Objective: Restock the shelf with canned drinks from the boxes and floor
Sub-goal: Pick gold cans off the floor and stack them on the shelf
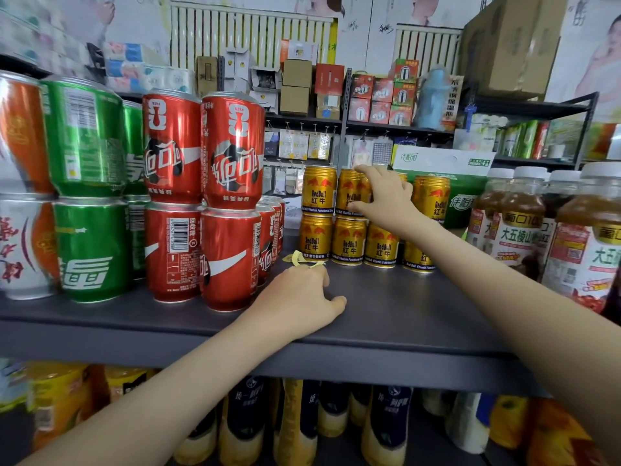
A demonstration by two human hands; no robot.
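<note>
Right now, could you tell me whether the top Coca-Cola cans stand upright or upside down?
Upside down: lettering on the top Coca-Cola cans reads inverted.

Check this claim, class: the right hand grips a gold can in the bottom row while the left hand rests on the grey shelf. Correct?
Wrong row: in the head view the right hand grips a gold can in the top row, while the left hand rests on the grey shelf.

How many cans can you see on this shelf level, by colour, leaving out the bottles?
Orange-and-white cans: 2
Green cans: 4, two partly hidden
Red cans: 6, two partly hidden
Gold cans: 8, one mostly behind the right hand
Total: 20
</note>
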